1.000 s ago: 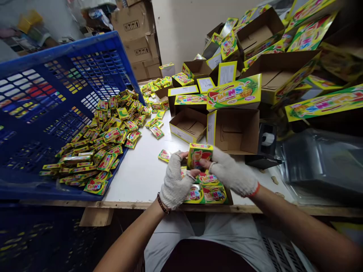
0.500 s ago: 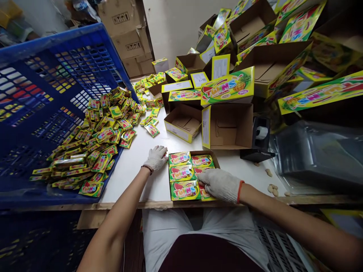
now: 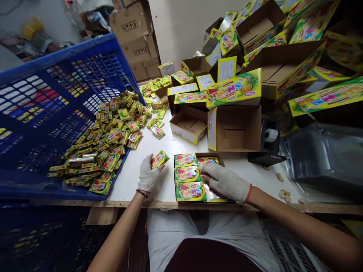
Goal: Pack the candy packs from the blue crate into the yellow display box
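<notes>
My left hand, in a white knit glove with bare fingertips, grips a small yellow-green candy packet just left of an open display box. That box holds two columns of "TWINS" candy packets, laid flat at the table's front edge. Over its right column is my gloved right hand, its fingers curled down among the packets; what they hold, if anything, is hidden. Below those fingers a pale, shiny surface shows in the box's front right corner.
A blue plastic crate on its side spills a heap of candy packets at left. Empty display boxes pile up behind and right. A black tape dispenser, peanuts and clear plastic lie rightward.
My left hand has turned palm up and now shows a candy packet in its grip. My right hand's fingers have lifted slightly, and a pale surface shows at the box's front right. The view has shifted slightly.
</notes>
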`<state>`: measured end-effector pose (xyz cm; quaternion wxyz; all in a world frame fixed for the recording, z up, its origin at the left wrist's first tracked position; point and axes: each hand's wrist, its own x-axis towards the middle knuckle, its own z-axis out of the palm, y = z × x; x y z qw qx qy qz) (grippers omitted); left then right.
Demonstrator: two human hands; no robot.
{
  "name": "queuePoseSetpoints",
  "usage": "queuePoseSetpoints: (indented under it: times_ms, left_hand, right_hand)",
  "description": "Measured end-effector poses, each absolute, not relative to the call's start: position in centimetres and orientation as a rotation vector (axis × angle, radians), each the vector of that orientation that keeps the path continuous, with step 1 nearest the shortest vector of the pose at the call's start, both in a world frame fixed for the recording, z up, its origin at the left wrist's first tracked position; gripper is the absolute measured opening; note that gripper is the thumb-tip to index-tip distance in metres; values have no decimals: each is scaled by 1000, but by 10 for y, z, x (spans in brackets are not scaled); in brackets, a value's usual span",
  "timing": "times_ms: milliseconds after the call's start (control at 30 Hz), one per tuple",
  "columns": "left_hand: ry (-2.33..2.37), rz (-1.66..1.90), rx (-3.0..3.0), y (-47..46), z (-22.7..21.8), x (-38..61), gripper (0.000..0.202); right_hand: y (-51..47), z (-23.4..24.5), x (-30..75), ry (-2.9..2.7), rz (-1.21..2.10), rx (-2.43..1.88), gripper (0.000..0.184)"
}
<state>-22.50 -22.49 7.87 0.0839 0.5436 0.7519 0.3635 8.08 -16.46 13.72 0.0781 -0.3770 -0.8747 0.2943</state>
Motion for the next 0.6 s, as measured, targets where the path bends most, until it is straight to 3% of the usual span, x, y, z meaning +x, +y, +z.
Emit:
queuePoseSetpoints:
  times_ms: [100,233,400,500,600]
  left_hand:
    - [1999,1414,1791,-228,106,-194,66]
    - [1641,1493,2238,-225,143,-139,72]
    - [1338,1356,2457,-218,141,-113,87]
    - [1649,1295,2255,-200,121,-141,82]
    - [2298,1044,1727,-173,106,-195,56]
  right_hand:
    - [-156,157,73,-2208,1065,-1117,27]
    - [-147,193,61,-1983,1322,-1075,45]
    - [-128,207,87,-2282,1269,-1113,32]
    - [-121,189,104,-2332,1229,-1255,31]
    - [-128,165,107,-2380,969,-1260,30]
